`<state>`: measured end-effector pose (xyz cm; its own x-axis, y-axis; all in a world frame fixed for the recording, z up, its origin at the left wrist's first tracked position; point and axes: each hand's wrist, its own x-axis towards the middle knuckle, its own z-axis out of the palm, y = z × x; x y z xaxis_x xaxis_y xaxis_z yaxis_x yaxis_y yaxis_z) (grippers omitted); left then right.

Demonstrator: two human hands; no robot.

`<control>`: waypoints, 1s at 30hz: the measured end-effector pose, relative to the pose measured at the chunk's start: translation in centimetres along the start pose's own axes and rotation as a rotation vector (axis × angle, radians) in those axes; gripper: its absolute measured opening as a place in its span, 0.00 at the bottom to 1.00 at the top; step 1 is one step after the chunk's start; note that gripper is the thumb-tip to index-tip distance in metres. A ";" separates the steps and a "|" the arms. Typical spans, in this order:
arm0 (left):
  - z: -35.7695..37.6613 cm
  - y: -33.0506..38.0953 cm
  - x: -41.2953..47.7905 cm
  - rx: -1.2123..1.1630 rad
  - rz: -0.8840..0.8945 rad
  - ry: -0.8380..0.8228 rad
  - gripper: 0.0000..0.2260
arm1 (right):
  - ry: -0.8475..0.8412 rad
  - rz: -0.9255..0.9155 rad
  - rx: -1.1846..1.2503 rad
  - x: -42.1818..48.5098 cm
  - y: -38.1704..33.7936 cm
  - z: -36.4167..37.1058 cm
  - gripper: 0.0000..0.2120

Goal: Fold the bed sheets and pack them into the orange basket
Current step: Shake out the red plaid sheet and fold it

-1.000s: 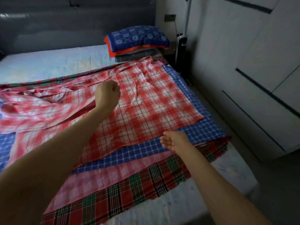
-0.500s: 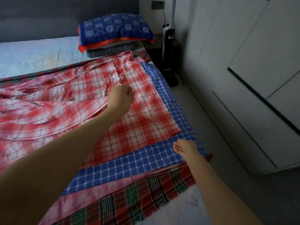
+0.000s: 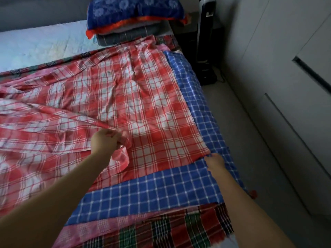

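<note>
**Two hands at the near edge of one sheet**

Four sheets lie stacked on the bed (image 3: 44, 43). A red checked sheet (image 3: 143, 104) is on top, with a blue checked sheet (image 3: 161, 190), a pink sheet (image 3: 100, 228) and a dark tartan sheet (image 3: 179, 230) showing beneath it towards us. The orange basket is not in view.

Our left hand (image 3: 105, 142) is curled round a bunched corner of the red checked sheet, and a flap of cloth hangs below the knuckles. Our right hand (image 3: 215, 161) rests on the blue checked sheet with its fingertips at the red sheet's near right corner. We cannot tell whether they pinch that corner or only touch it.

The relation that matters is along this near edge. It runs roughly left to right between our two hands, while the rest of the sheet spreads away and off to the left, rumpled there. The flat corner sits just ahead of the right fingertips, so the right hand is much the nearer to it. We judge the fold will turn on that corner being held down while the left hand's bunch is carried across.
</note>
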<state>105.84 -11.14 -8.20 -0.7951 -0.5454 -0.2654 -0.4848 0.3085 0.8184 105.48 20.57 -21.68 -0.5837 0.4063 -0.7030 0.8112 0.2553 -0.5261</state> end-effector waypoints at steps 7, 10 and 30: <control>-2.0 -2.6 3.0 -0.102 -0.136 0.072 0.04 | 0.109 -0.038 -0.253 4.8 -1.6 3.3 0.12; -3.4 -2.7 3.5 -0.123 -0.141 0.099 0.05 | 0.292 -0.258 -0.443 2.5 -2.4 4.3 0.10; -35.0 12.1 -7.9 -0.059 0.463 0.130 0.12 | -0.021 -1.239 -0.033 -45.3 -19.3 8.6 0.20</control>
<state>119.02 -30.37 21.65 -0.8686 -0.4548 0.1967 -0.0656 0.4990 0.8641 115.92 -10.32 16.17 -0.9578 -0.1384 0.2517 -0.2872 0.4798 -0.8291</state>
